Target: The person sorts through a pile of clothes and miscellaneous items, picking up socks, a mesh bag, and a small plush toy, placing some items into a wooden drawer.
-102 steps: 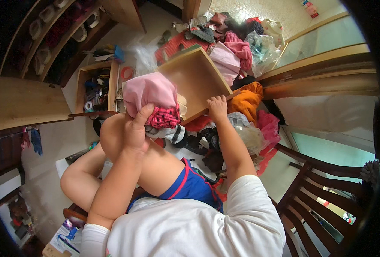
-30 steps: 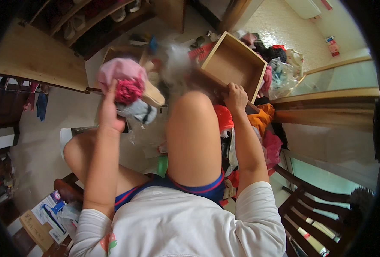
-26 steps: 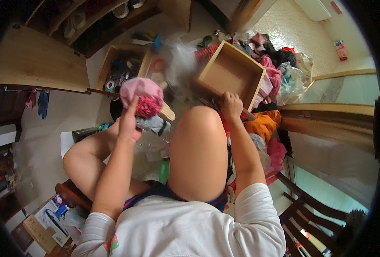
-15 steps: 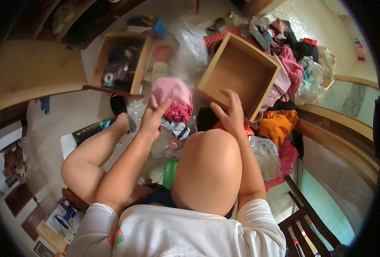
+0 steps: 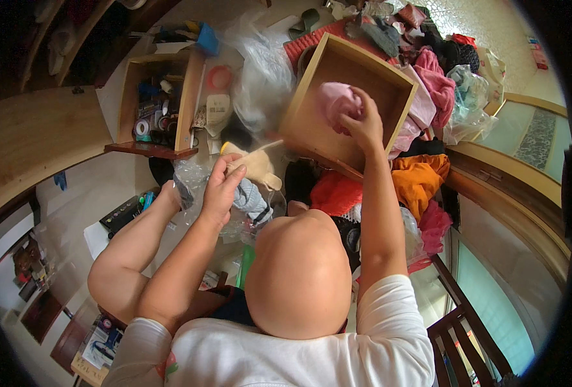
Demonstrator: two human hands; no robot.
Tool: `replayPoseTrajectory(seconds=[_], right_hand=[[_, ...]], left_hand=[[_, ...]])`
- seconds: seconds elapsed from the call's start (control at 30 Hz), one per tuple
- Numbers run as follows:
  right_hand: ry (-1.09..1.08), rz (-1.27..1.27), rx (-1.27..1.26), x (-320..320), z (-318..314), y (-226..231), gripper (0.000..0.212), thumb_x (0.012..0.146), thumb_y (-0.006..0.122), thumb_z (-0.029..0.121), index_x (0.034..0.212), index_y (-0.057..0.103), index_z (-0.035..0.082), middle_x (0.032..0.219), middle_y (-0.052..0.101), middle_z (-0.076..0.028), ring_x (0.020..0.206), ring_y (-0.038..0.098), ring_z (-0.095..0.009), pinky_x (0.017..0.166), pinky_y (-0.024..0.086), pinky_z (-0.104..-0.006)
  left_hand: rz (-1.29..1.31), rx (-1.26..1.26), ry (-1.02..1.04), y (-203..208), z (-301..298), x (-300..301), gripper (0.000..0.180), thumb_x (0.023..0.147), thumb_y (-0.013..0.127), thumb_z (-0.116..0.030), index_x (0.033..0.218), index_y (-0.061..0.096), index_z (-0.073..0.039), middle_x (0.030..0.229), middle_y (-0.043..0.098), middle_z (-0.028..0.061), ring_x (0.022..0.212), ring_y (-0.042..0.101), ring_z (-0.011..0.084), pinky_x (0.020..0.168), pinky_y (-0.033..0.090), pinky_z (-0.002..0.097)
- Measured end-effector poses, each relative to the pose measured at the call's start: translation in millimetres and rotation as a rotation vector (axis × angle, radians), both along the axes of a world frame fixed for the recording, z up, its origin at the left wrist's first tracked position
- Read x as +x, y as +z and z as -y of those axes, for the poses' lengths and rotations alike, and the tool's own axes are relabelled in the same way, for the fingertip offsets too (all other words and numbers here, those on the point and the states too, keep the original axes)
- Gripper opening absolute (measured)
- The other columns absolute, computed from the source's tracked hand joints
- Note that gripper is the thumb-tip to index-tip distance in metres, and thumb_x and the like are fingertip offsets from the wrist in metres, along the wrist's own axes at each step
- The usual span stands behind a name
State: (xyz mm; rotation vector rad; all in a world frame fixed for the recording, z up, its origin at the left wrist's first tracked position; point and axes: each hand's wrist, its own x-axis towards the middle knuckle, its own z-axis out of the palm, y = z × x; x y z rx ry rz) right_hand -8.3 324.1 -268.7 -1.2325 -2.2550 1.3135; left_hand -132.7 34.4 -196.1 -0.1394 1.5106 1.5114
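Observation:
My right hand point(image 5: 365, 126) is closed round a bundled pink cloth point(image 5: 337, 103), holding it inside a pale wooden drawer point(image 5: 308, 138) tilted on the heap. The bundle hides part of the drawer's bottom. Left of the drawer, the fingers of my left hand point(image 5: 220, 192) pinch a beige knit glove point(image 5: 261, 168) with a yellow edge. Under that glove lies a grey-blue cloth point(image 5: 252, 201). A red cloth point(image 5: 334, 192) sits against the drawer's near side, just beyond my raised knee.
Another wooden drawer point(image 5: 184, 122), filled with small items, stands at the left. Between the drawers lies a clear plastic bag point(image 5: 260, 77). Clothes pile up at the right, among them an orange cloth point(image 5: 421, 180). A dark slatted wooden chair point(image 5: 457, 322) stands at lower right.
The pink bundle has passed from my left hand to my right and moved into the drawer. My right hand has closed. My left hand now pinches the beige glove.

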Motion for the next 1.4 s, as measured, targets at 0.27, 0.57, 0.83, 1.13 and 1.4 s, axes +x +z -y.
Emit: replayPoseTrajectory(seconds=[0.27,0.57,0.83,1.13,1.4], right_hand=[[0.525,0.338,0.154,-22.4,49.8,-39.7,0.054,0.068,0.067,0.019,0.119,0.05,0.021,0.118,0.053,-0.006,0.108,0.051,-0.029,0.087,0.045,-0.0386],[0.512,0.296,0.458,-38.5,62.6,-16.2,0.044,0.076,0.064,0.024,0.117,0.052,0.017,0.122,0.05,-0.009,0.111,0.049,-0.03,0.09,0.043,-0.0363],[0.699,-0.43,-0.285,-29.8,108.6,61.9,0.056,0.062,0.066,0.001,0.115,0.052,0.005,0.101,0.057,-0.009,0.096,0.055,-0.022,0.085,0.043,-0.0339],[-0.255,-0.669,-0.822,30.5,35.7,28.4,0.039,0.078,0.056,0.001,0.117,0.05,0.002,0.103,0.058,-0.004,0.092,0.056,-0.014,0.081,0.045,-0.0257],[-0.119,-0.402,-0.879,59.6,90.8,21.2,0.038,0.077,0.059,0.003,0.113,0.049,0.0,0.101,0.057,-0.005,0.088,0.055,-0.013,0.079,0.044,-0.0256]], left_hand=[[0.072,0.046,0.166,-9.8,-0.1,-9.4,0.029,0.089,0.05,-0.011,0.117,0.048,-0.005,0.106,0.055,0.0042,0.097,0.051,0.0126,0.084,0.042,0.0261],[0.242,0.233,0.279,-1.7,-7.5,-15.8,0.031,0.092,0.044,-0.019,0.121,0.046,-0.008,0.119,0.053,0.0064,0.111,0.049,0.0208,0.096,0.039,0.0346],[0.277,0.266,0.22,18.6,-28.7,3.0,0.041,0.094,0.042,-0.025,0.133,0.033,-0.016,0.127,0.045,0.0043,0.112,0.047,0.0201,0.091,0.039,0.04],[-0.087,-0.13,0.047,-9.0,27.8,-15.1,0.038,0.092,0.046,-0.02,0.129,0.039,-0.013,0.112,0.053,0.0045,0.093,0.054,0.0149,0.071,0.046,0.0281],[-0.639,-0.491,-0.515,-56.6,63.4,-7.9,0.035,0.084,0.057,-0.019,0.118,0.051,-0.013,0.099,0.058,0.0072,0.084,0.058,0.0176,0.071,0.046,0.0281]])
